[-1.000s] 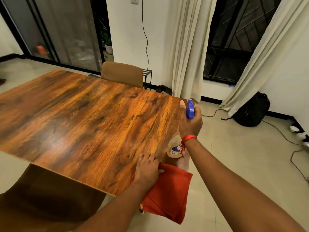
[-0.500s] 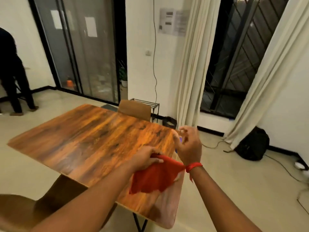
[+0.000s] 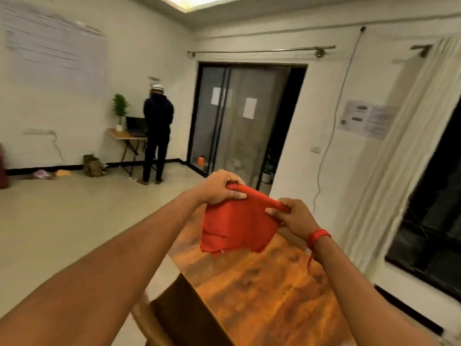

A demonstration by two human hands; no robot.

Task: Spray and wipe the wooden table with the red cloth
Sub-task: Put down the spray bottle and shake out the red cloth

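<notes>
The red cloth (image 3: pixel 237 226) hangs in the air above the wooden table (image 3: pixel 262 290), stretched between both hands. My left hand (image 3: pixel 219 187) pinches its upper left corner. My right hand (image 3: pixel 291 217), with a red thread band on the wrist, grips the upper right edge. The cloth's lower edge dangles loose over the tabletop. The spray bottle is out of sight.
A brown chair (image 3: pixel 179 318) sits at the table's left side below my left arm. A person in dark clothes (image 3: pixel 157 131) stands at a small folding table (image 3: pixel 128 138) by the far wall. Glass sliding doors (image 3: pixel 239 121) ahead, curtain (image 3: pixel 399 171) at right.
The view has swung up and to the left. The spray bottle has left my right hand, which now grips the cloth; both hands have lifted the cloth off the table.
</notes>
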